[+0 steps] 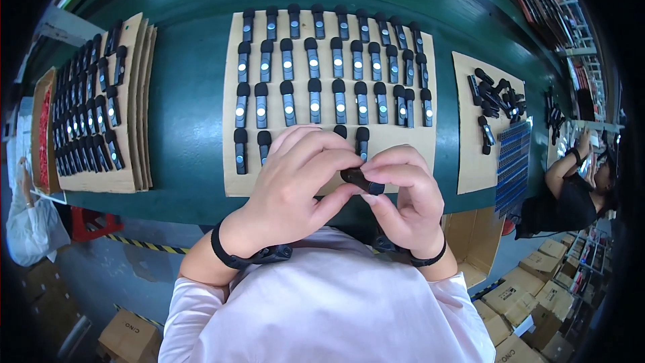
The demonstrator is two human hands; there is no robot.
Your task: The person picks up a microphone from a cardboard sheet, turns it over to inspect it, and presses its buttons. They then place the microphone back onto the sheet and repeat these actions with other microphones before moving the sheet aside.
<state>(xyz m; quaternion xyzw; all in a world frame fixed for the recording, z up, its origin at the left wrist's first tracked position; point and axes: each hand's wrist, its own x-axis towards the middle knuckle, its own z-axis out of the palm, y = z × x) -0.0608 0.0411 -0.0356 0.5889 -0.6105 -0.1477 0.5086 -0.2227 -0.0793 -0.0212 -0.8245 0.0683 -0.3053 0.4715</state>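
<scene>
L hand (295,175) + R hand (403,195) fingers closed, pinching small black clip mic (356,179), just below near edge of cardboard sheet (403,144) w/ mic rows. Likely light, rigid plastic, smooth; grip by long sides, avoid foam tip.

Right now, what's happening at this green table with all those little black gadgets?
A person holds one small black gadget between both hands, left hand and right hand, pinching it with the fingers just above the near edge of a cardboard sheet. Rows of the same gadgets lie on that sheet. More fill a cardboard stack to the left, and a loose pile sits to the right.
</scene>
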